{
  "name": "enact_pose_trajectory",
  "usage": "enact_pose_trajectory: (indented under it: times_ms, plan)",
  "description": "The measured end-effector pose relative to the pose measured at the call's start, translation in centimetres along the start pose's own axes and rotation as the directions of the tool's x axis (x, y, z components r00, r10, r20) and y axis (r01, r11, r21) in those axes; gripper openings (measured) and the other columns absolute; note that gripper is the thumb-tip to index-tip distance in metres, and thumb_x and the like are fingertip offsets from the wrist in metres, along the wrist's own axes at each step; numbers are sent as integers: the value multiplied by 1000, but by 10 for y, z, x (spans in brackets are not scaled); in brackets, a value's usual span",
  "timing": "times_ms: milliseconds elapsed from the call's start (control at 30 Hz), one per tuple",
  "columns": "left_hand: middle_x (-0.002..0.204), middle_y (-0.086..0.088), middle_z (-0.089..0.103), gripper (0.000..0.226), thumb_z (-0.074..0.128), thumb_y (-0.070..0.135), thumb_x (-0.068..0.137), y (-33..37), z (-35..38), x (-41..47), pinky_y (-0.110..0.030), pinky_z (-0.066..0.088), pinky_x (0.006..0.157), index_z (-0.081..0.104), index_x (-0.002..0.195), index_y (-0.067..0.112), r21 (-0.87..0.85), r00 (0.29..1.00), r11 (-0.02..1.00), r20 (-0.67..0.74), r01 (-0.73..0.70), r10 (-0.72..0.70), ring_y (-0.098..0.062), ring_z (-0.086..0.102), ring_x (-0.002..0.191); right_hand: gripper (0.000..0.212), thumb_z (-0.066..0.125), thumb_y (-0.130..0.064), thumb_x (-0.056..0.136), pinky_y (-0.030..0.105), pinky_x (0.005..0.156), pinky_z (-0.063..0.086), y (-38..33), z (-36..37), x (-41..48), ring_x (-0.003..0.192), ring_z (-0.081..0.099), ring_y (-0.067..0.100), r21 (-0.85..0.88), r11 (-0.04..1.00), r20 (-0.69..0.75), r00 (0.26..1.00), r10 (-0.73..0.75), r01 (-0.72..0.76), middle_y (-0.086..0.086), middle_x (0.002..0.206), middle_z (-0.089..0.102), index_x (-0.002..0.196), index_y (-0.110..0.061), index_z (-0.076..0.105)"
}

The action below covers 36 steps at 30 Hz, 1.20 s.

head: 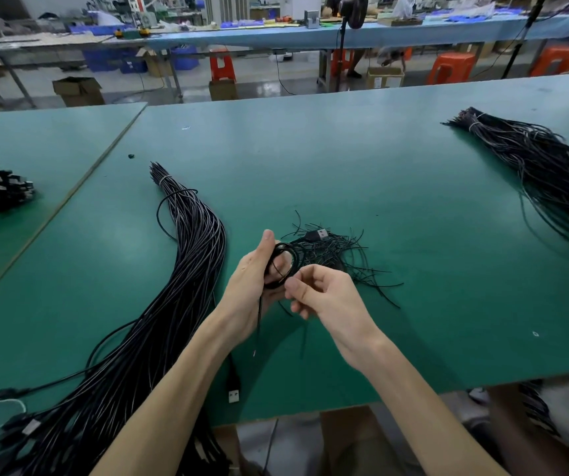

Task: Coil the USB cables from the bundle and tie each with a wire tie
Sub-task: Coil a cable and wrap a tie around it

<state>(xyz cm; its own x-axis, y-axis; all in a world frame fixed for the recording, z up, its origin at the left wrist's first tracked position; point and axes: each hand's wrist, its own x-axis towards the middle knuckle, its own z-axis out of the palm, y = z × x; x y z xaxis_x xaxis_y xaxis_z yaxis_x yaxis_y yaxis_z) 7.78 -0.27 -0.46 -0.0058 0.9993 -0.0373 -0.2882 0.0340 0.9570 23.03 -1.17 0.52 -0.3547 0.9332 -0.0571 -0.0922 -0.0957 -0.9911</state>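
So this one's at the tie-off step. The left hand [252,286] has its fingers [268,239] curled round a small finished coil [285,261] of black USB cable, held up just above the green table [413,201], with a loose tail hanging down past the wrist. The right hand [327,297] is curled in tight against the near edge of the coil, thumb and forefinger pinched on what looks like a thin wire tie [303,341]; hard to be sure, it's tiny. The loose pile of ties [341,259] sits just behind the hands, and the big bundle [190,269] lies to the left. Next up, I reckon, is wrapping the tie across the loops and twisting it shut without letting the coil spring open.
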Motion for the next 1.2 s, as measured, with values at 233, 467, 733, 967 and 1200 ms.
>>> enact_pose_trajectory:
  times_ms: [233, 467, 733, 967, 1200]
  plan:
    - [61, 3, 25, 53, 54, 52, 101, 4, 0, -2, -23, 44, 55, 33, 62, 23, -118, 995, 989, 66, 86, -78, -15, 39, 51, 26, 63, 0, 98, 14, 68, 43, -3, 2, -1, 70, 53, 8, -327, 903, 13, 957, -290, 278, -7, 78, 62, 81, -19, 57]
    - [60, 0, 25, 43, 48, 46, 103, 11, 7, -6, -22, 33, 46, 42, 70, 19, -216, 955, 958, 266, 191, -131, -10, 26, 44, 17, 62, 6, 94, 23, 83, 50, -21, -8, -1, 90, 63, 15, -528, 657, 159, 823, -545, 538, -2, 94, 64, 91, -9, 68]
    - [61, -1, 17, 49, 59, 48, 93, 13, 7, -10, -22, 33, 43, 48, 57, 18, -256, 974, 957, 212, 139, -85, -10, 30, 42, 36, 77, 1, 86, 25, 76, 53, -22, -6, -4, 74, 65, 10, -192, 936, -34, 951, -306, 294, -4, 80, 65, 106, -25, 62]
    - [62, 8, 45, 46, 66, 64, 87, 11, 4, -10, -19, 31, 49, 70, 71, 21, -162, 932, 979, 357, 122, -57, -7, 39, 52, 55, 70, 12, 87, 29, 78, 61, -26, -10, -6, 74, 67, 19, -82, 950, 141, 947, -289, 302, 18, 84, 64, 123, -29, 72]
    - [67, 7, 46, 70, 63, 64, 87, 5, 2, -6, -16, 34, 48, 53, 118, 2, -176, 932, 972, 353, 155, -85, -5, 29, 50, 40, 71, 6, 90, 29, 87, 58, -22, -11, -8, 94, 72, 21, -161, 918, 54, 932, -357, 361, 3, 101, 74, 112, -26, 77]
